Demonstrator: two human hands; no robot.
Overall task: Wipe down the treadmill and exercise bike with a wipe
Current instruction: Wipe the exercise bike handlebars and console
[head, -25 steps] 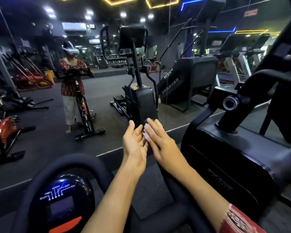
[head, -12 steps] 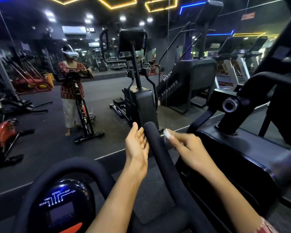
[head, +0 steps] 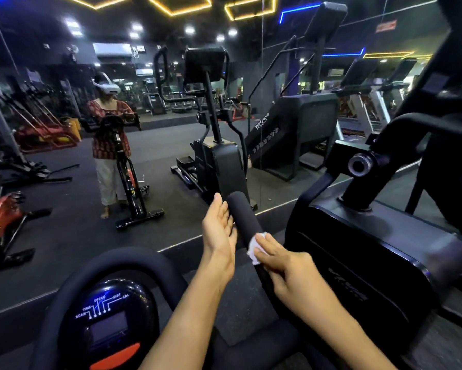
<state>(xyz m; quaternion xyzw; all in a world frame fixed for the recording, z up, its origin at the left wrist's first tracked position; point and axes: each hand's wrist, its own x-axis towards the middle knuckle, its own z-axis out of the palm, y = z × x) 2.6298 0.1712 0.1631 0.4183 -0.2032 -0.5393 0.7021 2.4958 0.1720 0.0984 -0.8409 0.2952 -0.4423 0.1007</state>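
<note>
where the view is nearest, at 7 o'clock, the exercise bike console (head: pixel 112 324) glows. just beyond, centre: right hand (head: pixel 286 265) curled over the black handlebar grip (head: pixel 242 214), pinning a white wipe (head: pixel 255 248) to it under the fingers. left hand (head: pixel 219 231) flat, fingers straight, holding nothing, along the grip's 9 o'clock side; contact unclear. 3 o'clock: black machine housing (head: pixel 371 249). farther, 10 o'clock: wall mirror (head: pixel 64 236).
</note>
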